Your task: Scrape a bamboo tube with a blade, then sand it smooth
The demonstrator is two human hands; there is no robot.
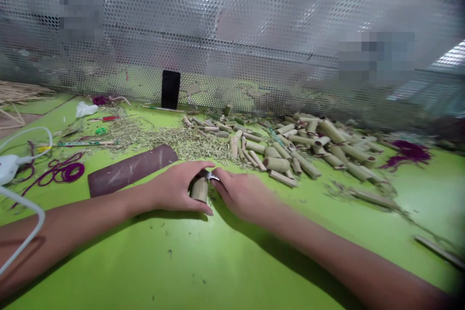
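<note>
My left hand (176, 186) is wrapped round a short bamboo tube (199, 190), thumb on the near side and fingers over the far side. The tube stands roughly upright on the green table (189, 261). In my right hand (243, 193) is a small silver metal tool (211, 176), its tip at the tube's upper end; most of it is hidden by the fingers, so its exact kind does not show. Just beyond my left forearm lies a flat brown strip (132, 169), like sandpaper.
Cut bamboo pieces (327, 140) are heaped at the back right, beside scattered shavings (203, 143). A phone (170, 89) leans on a perforated metal screen (254, 48). Purple cord (70, 172), a red-handled tool (111, 117) and a white cable (31, 203) lie left; more purple thread (409, 153) lies right.
</note>
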